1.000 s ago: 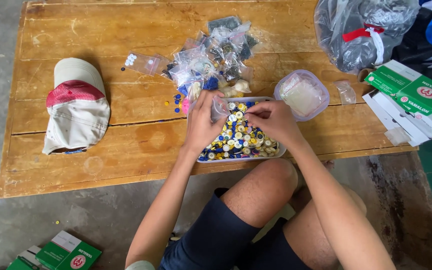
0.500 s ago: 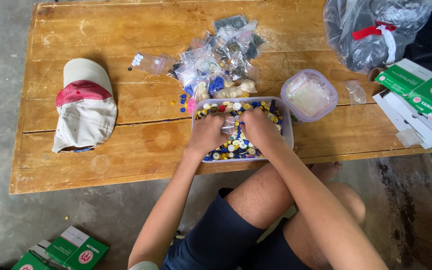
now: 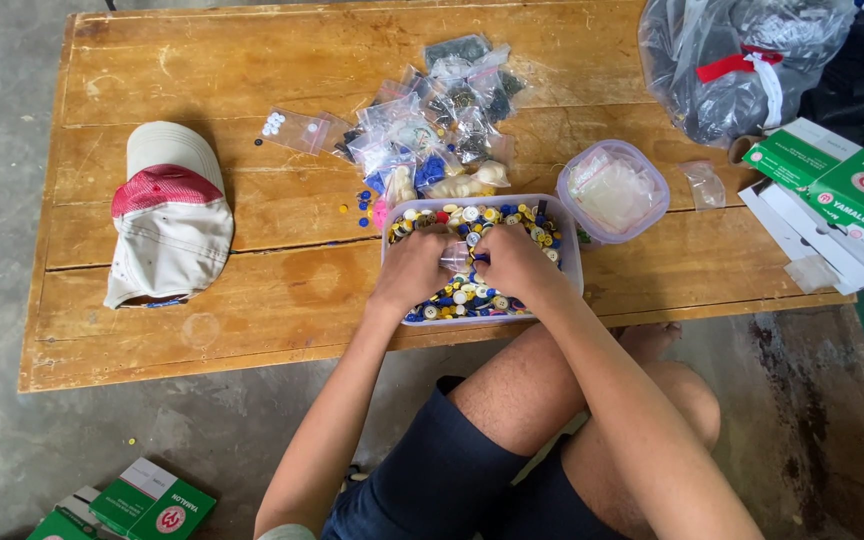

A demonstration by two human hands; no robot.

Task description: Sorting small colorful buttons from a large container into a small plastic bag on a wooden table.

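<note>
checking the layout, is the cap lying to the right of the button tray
No, the cap lies on the table's left part, well left of the button tray.

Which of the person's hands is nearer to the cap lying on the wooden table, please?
The left hand. It rests in the tray of buttons, on the side toward the cap; the right hand is beside it, farther from the cap.

A cap (image 3: 169,215), a round lidded tub (image 3: 613,190) and green boxes (image 3: 832,180) lie about.
</note>
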